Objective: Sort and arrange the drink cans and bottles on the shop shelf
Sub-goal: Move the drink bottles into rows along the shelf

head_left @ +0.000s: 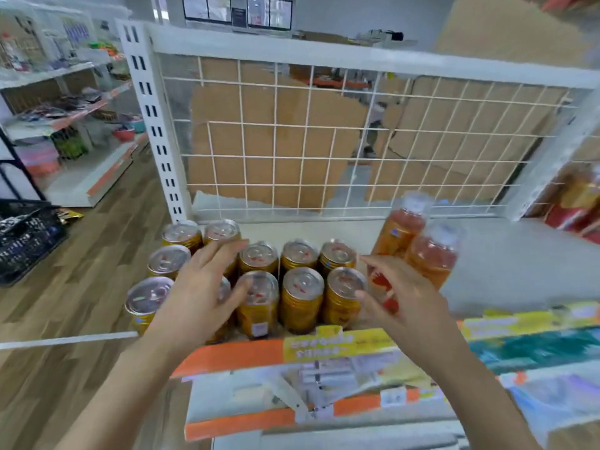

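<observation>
On my feed the cans [302, 289] stand upright at the left end of the white shelf [519, 254], packed in rows with their sides touching. I count 11, and 1 of them is mostly hidden. Each has a ribbed gold body and a silver pull-tab lid with a small red mark. Any print on their sides is too blurred for me to read. Just right of them stand 2 bottles [433, 254] of orange drink with pale caps and orange labels, touching each other. The left hand [201, 287] lies over the near-left cans with its fingers spread and straight. The right hand [406, 297] has thumb and fingers loosely curved around a third bottle [378, 282] with a red label, beside the rightmost cans. I cannot tell whether it actually grips it. The yellow price strip [324, 349] on the near edge carries writing I cannot make out. A white wire grid [292, 141] backs the shelf.
</observation>
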